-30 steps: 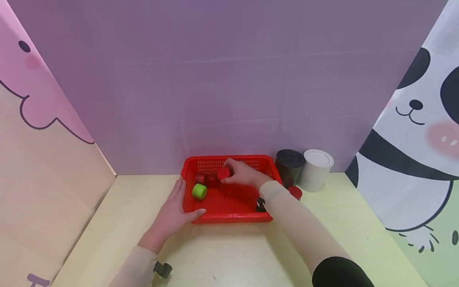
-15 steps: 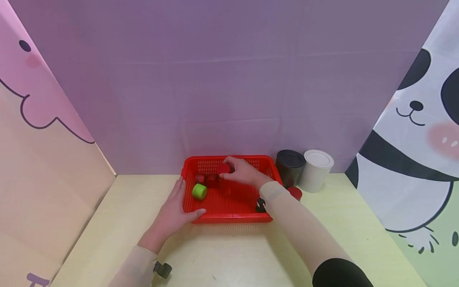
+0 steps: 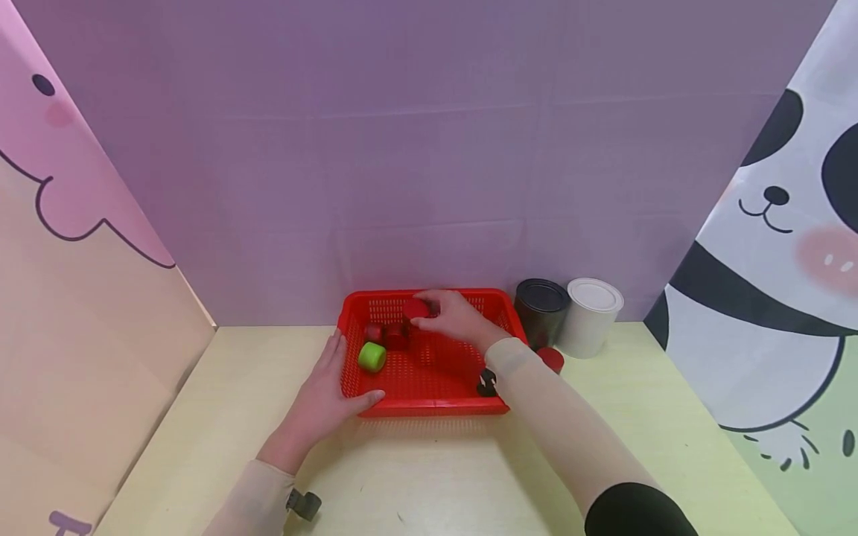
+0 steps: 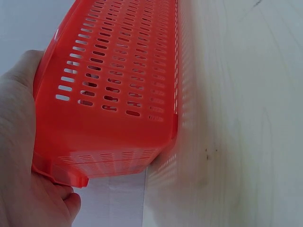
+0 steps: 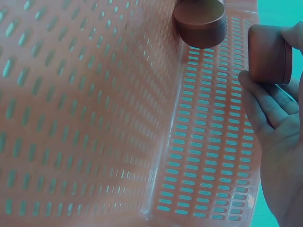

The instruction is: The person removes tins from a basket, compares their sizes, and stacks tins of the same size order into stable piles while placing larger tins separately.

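A red perforated basket (image 3: 429, 406) (image 4: 118, 94) (image 5: 94, 118) stands on the pale table. My left hand (image 3: 326, 391) (image 4: 23, 165) holds its near left corner, thumb along the front wall. Over the far part of the basket my right hand (image 3: 450, 316) (image 5: 279, 142) pinches a small red cylinder (image 3: 416, 307) (image 5: 269, 54). Inside lie a green cylinder (image 3: 372, 356), a dark red cylinder (image 3: 397, 335) (image 5: 200, 21) and a smaller dark red piece (image 3: 374, 332).
A black can (image 3: 540, 302) and a white can (image 3: 590, 306) stand right of the basket against the purple backdrop. A red lid-like piece (image 3: 552, 359) lies by my right forearm. Printed panels wall in both sides.
My right hand has lifted the red cylinder slightly toward the basket's far wall. The left hand and basket have stayed put.
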`<control>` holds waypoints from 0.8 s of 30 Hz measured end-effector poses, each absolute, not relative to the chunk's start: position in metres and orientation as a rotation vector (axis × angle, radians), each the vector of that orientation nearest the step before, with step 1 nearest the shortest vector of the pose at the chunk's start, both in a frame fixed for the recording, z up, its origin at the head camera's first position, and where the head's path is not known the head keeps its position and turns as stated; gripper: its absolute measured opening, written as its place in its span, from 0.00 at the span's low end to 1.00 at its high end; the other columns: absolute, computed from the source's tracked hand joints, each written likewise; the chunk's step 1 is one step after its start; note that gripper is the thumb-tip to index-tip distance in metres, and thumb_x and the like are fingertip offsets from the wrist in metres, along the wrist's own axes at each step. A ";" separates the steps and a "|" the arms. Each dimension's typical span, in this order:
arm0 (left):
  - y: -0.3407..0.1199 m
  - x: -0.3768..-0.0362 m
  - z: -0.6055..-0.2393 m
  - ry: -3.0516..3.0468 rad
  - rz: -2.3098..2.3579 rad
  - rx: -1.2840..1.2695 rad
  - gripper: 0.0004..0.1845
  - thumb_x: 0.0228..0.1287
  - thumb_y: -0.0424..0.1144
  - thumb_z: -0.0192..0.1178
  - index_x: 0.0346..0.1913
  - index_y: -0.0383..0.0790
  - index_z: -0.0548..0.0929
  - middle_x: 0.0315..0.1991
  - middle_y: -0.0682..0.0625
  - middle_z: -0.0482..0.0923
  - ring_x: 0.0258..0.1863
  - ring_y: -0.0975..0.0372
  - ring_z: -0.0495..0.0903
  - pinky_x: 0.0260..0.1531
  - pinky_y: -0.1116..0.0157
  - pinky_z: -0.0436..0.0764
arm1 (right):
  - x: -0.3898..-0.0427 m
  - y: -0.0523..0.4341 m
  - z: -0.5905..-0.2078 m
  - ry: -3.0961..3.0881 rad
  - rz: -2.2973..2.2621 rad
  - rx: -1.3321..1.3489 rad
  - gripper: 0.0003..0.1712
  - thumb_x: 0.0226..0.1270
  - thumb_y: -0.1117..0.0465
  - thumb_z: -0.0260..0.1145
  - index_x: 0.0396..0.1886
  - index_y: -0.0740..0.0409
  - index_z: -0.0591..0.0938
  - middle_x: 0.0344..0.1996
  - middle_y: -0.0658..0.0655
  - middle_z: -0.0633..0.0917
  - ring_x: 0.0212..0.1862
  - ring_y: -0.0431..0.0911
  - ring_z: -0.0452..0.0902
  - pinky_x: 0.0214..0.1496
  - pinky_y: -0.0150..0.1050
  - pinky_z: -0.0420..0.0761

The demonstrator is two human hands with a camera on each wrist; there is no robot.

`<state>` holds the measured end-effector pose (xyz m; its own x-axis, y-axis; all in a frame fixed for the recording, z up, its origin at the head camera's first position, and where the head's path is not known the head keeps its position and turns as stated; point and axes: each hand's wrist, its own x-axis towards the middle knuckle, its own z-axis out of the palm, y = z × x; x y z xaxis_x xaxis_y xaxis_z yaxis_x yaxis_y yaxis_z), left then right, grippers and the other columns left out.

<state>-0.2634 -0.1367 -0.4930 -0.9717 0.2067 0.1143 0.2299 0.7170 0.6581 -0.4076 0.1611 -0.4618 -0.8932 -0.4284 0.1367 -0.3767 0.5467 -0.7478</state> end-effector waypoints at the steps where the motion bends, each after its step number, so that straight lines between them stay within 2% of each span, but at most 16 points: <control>1: -0.137 -0.264 -0.493 -2.879 -1.111 -0.368 0.72 0.60 0.68 0.79 0.92 0.39 0.45 0.92 0.43 0.41 0.89 0.42 0.47 0.71 0.38 0.77 | -0.407 0.161 -0.461 2.708 -1.286 -0.705 0.36 0.70 0.54 0.82 0.75 0.53 0.82 0.60 0.53 0.88 0.57 0.52 0.86 0.59 0.46 0.91; 6: -0.137 -0.264 -0.494 -2.874 -1.118 -0.372 0.72 0.59 0.68 0.79 0.92 0.39 0.45 0.92 0.43 0.41 0.89 0.42 0.47 0.71 0.38 0.77 | -0.408 0.163 -0.458 2.710 -1.300 -0.699 0.36 0.71 0.53 0.82 0.76 0.52 0.82 0.62 0.53 0.88 0.60 0.51 0.85 0.62 0.47 0.90; 13: -0.137 -0.264 -0.495 -2.871 -1.141 -0.360 0.72 0.60 0.68 0.79 0.92 0.39 0.45 0.92 0.43 0.41 0.89 0.42 0.47 0.70 0.38 0.78 | -0.412 0.168 -0.446 2.684 -1.378 -0.770 0.30 0.74 0.53 0.79 0.73 0.51 0.85 0.58 0.52 0.89 0.56 0.51 0.85 0.62 0.46 0.89; 20: -0.137 -0.265 -0.494 -2.863 -1.158 -0.376 0.72 0.59 0.68 0.79 0.92 0.40 0.45 0.92 0.43 0.40 0.89 0.42 0.47 0.70 0.38 0.79 | -0.402 0.180 -0.427 2.703 -1.318 -0.778 0.33 0.73 0.53 0.79 0.74 0.53 0.83 0.61 0.55 0.87 0.58 0.53 0.83 0.63 0.48 0.89; 24: -0.137 -0.264 -0.492 -2.877 -1.161 -0.368 0.73 0.58 0.68 0.79 0.92 0.41 0.44 0.92 0.43 0.40 0.89 0.42 0.48 0.69 0.39 0.80 | -0.393 0.187 -0.412 2.695 -1.315 -0.748 0.32 0.72 0.53 0.79 0.73 0.51 0.84 0.58 0.54 0.88 0.57 0.54 0.84 0.59 0.48 0.90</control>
<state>-0.2645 -0.1369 -0.4925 -0.9721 0.2103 0.1036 0.2233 0.6959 0.6825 -0.3928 0.1871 -0.4123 -0.8816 -0.4435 0.1615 -0.4003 0.5212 -0.7538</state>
